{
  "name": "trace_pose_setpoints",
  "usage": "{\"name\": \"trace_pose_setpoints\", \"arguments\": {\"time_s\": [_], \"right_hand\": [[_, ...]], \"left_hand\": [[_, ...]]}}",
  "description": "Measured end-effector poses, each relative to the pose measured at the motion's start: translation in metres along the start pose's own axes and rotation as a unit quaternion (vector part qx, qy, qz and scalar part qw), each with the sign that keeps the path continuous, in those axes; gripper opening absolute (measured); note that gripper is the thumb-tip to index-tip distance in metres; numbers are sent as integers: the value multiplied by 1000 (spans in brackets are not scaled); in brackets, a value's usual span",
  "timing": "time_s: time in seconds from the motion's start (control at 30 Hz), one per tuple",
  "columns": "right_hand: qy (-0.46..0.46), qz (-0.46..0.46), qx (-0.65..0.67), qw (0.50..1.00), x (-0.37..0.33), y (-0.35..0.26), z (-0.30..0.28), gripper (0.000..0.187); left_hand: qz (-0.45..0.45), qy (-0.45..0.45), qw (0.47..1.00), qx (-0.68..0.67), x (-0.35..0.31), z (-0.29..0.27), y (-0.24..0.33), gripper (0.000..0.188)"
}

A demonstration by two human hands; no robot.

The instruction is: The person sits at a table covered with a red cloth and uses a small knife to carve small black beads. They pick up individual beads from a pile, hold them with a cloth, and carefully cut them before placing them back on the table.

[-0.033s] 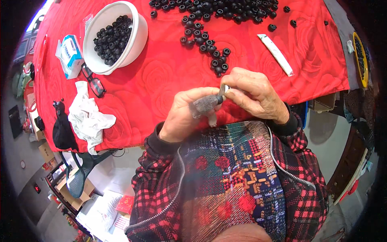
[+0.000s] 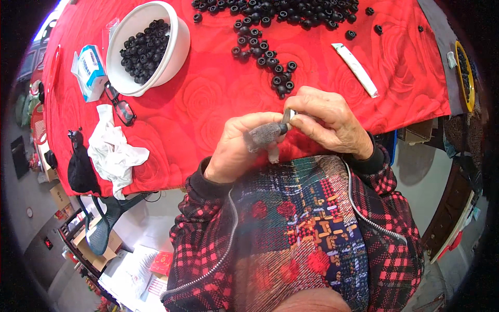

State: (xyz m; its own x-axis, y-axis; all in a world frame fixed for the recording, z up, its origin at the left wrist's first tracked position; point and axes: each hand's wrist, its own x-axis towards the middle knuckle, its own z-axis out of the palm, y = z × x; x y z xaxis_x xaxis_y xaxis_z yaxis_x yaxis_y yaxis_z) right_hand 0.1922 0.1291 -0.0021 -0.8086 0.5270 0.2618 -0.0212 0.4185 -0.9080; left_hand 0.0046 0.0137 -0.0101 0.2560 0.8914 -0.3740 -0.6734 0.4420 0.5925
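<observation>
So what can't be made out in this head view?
- Small metal piece: mostly covered by the right hand and left hand; its kind is unclear.
- Grey covering on the left fingers: blurred.
- Pile of black rings: cut off by the top edge.
- Yellow dish: squeezed at the right rim; contents too small.

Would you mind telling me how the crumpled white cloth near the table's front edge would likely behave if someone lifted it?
The white cloth would probably go limp and hang, since it lies in soft folds. It looks thin, so likely light. One end droops over the edge of the red tablecloth, so a small push might send it off the table.
</observation>
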Motion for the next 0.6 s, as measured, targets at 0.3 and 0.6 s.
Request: {"name": "trace_pose_setpoints", "arguments": {"time_s": [0.3, 0.6], "right_hand": [[-43, 17, 28, 999, 2, 1, -5, 12], [-20, 24, 46, 998, 0, 5, 0, 13]], "left_hand": [[-1, 15, 998, 56, 2, 2, 1, 28], [12, 26, 998, 63, 4, 4, 2, 31]]}}
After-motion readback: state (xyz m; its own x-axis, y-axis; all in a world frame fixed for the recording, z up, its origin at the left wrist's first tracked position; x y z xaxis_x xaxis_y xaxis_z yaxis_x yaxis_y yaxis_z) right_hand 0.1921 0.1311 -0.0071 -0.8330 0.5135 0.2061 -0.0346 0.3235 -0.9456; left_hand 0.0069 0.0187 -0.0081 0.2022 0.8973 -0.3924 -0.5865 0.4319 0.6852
